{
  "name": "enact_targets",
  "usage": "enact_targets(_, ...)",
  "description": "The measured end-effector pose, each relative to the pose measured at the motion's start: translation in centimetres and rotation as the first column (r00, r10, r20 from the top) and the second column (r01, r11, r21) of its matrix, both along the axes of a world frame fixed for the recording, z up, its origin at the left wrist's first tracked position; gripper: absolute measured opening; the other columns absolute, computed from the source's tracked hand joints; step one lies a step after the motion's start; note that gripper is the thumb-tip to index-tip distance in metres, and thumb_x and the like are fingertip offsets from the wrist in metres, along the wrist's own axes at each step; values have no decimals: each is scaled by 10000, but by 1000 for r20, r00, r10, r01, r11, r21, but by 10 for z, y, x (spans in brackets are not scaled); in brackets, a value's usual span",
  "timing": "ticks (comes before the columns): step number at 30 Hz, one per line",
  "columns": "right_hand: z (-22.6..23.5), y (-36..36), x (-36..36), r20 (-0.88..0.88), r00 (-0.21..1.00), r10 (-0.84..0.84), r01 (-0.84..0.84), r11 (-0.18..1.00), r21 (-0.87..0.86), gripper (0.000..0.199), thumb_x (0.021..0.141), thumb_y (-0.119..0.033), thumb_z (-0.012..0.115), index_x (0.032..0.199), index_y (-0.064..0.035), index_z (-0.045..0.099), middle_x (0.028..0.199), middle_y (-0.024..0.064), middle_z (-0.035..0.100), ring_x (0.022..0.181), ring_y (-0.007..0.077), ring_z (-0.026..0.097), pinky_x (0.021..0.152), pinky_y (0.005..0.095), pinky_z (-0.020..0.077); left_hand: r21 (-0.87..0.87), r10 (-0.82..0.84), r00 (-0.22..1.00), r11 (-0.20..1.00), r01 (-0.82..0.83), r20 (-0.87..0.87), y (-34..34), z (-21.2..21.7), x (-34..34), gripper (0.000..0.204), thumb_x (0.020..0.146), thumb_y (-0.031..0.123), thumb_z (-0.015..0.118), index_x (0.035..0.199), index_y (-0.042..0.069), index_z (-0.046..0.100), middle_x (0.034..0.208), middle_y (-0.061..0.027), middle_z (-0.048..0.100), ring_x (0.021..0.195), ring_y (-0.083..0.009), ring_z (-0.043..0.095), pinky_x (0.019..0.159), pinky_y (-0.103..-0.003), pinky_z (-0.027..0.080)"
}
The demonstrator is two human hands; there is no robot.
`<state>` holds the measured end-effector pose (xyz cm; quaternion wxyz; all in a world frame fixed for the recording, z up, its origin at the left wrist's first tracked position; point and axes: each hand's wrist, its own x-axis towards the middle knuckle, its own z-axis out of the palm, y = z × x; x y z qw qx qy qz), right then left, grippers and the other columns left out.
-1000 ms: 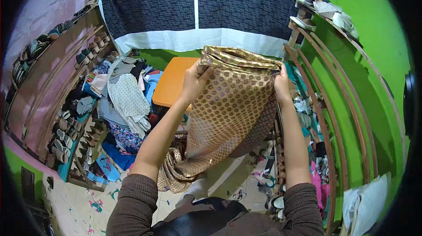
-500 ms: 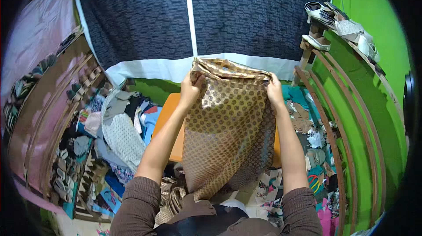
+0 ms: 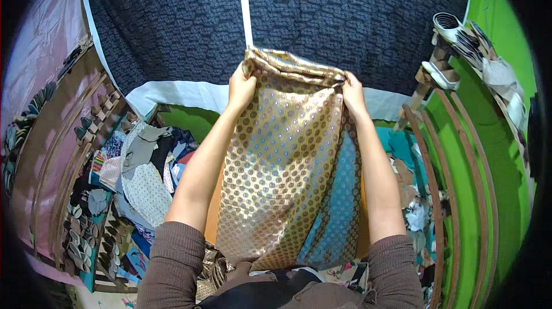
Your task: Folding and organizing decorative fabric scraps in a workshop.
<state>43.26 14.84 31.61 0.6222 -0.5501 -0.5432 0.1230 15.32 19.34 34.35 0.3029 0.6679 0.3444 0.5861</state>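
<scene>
A shiny gold cloth [image 3: 276, 165] with rows of dark round motifs hangs stretched out in front of me. My left hand [image 3: 242, 87] is closed on its upper left corner, and my right hand [image 3: 353, 95] pinches the upper right corner. Between them the top edge is gathered into a thick fold. Toward the lower right the cloth shows a bluish, less shiny area. Its lower end reaches down by my lap, where more bunched gold cloth lies at the left. Behind it, most of an orange table [image 3: 214, 211] is hidden.
Piled garments and fabric [image 3: 146, 177] lie at the left beside a wooden rack [image 3: 57, 154] with shoes. A wooden rail rack [image 3: 460, 182] curves along the right, with shoes and rolls on top. A dark curtain [image 3: 172, 21] with white borders hangs ahead; scraps lie at right.
Both hands have lifted the gold cloth higher and slightly to the left. More of its bluish area now shows at the lower right. The camera view has shifted a little.
</scene>
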Motion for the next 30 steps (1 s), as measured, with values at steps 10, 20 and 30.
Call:
enact_targets(10, -166, 91, 29, -178, 984, 6, -65, 942, -328, 245, 845, -93, 433, 1003, 45, 560, 912, 150, 615, 836, 181, 558, 760, 282, 415, -312, 86, 982, 940, -136, -169, 98, -166, 29, 243, 785, 46, 555, 1020, -14, 543, 946, -74, 613, 854, -125, 541, 772, -265, 422)
enact_targets(20, -239, 10, 30, 382, 919, 102, 233, 640, -732, 919, 700, -521, 604, 1374, -137, 110, 1385, 253, 110, 1278, 401, 114, 978, 596, 96, -223, 177, 716, 876, -428, -676, 34, -276, -13, 851, 688, 240, 672, 1306, -68, 175, 1266, -286, 318, 1185, -393, 307, 990, -419, 258)
enact_targets(30, -305, -307, -2, 503, 848, -166, 495, 587, -641, 600, 804, -338, 558, 1192, 79, 370, 1163, 276, 414, 1097, 409, 383, 947, 434, 294, -345, 104, 570, 703, -622, -815, -243, -289, -130, 637, 730, 262, 621, 1212, -60, 356, 1126, -260, 459, 1069, -360, 434, 919, -400, 325)
